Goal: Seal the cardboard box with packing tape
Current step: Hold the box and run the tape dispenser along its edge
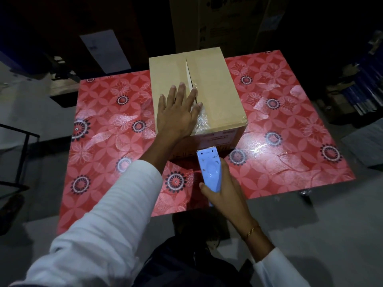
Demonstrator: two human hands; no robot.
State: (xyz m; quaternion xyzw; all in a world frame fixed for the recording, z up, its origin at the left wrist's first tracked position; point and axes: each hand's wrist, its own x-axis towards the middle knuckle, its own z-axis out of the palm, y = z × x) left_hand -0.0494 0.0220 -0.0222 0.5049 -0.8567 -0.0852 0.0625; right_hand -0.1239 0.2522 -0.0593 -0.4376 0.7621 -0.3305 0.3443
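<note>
Your left hand (178,114) lies flat, fingers spread, on the box (199,94), right hand (223,193) gripping the tape dispenser (209,168); seam (189,74) looks only part-taped.

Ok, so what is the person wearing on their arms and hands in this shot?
Both arms are in long white sleeves, the left sleeve softly creased, the right sleeve ending in a cuff short of the wrist. A thin gold bracelet circles the right wrist. The left hand and right hand are bare, without gloves or visible rings.
</note>
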